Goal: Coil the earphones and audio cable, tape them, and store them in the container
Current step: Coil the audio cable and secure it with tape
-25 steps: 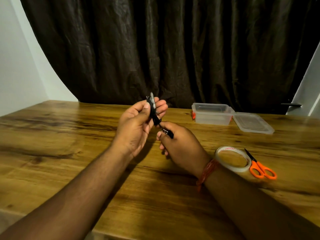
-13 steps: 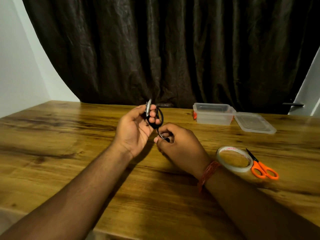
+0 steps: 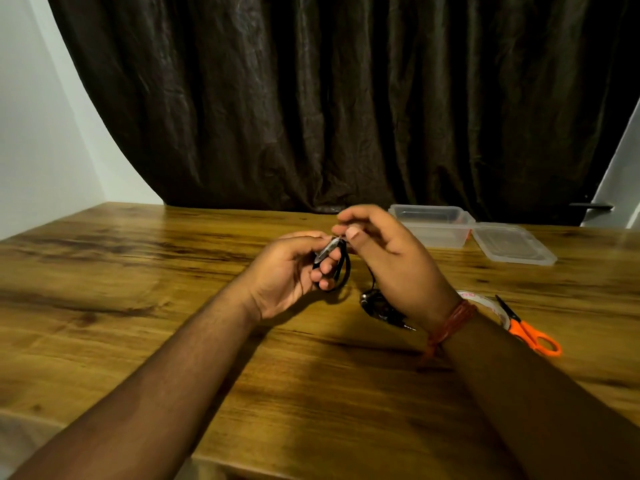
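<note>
My left hand (image 3: 291,271) holds a small coil of black audio cable (image 3: 341,271) with a silver plug end sticking up between thumb and fingers. My right hand (image 3: 391,258) is raised over it and pinches the cable near that plug end. On the table under my right wrist lie the black earphones (image 3: 379,308), bunched, with a jack plug pointing right. The clear plastic container (image 3: 433,223) stands open at the back right, partly hidden by my right hand. Its lid (image 3: 512,245) lies flat beside it.
A roll of clear tape (image 3: 485,303) lies right of my right wrist, half hidden by it. Orange-handled scissors (image 3: 530,332) lie against the roll. A dark curtain hangs behind the wooden table (image 3: 138,271). The table's near edge runs across the bottom.
My right hand has risen from below the coil to above it, uncovering the earphones on the table. My left hand has tilted the coil down and to the right.
</note>
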`<action>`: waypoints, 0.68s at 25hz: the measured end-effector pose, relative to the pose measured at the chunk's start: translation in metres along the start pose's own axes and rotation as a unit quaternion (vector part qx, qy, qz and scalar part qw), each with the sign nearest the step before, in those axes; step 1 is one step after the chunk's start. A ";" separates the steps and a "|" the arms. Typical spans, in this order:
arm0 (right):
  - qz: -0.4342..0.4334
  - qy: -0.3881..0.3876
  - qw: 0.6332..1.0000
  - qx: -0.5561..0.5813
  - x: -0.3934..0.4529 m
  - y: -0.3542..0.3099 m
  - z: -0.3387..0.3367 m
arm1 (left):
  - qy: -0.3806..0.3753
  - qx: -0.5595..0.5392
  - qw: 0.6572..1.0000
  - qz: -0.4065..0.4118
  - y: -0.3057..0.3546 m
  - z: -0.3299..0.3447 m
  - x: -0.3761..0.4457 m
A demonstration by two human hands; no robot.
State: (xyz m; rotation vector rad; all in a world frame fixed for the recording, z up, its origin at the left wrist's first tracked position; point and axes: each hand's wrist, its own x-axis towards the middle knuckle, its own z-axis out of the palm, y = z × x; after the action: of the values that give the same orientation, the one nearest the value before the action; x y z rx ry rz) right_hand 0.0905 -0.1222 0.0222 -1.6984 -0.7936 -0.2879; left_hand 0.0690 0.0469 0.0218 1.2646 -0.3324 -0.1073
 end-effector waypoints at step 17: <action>0.020 0.028 0.999 -0.029 0.002 0.006 -0.002 | 0.090 0.043 0.995 0.030 0.002 0.001 0.002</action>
State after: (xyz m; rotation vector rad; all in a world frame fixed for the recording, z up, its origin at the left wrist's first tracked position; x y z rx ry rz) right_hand 0.0968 -0.1241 0.0196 -1.7515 -0.7153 -0.3316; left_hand 0.0705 0.0457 0.0240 1.3367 -0.2219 0.0728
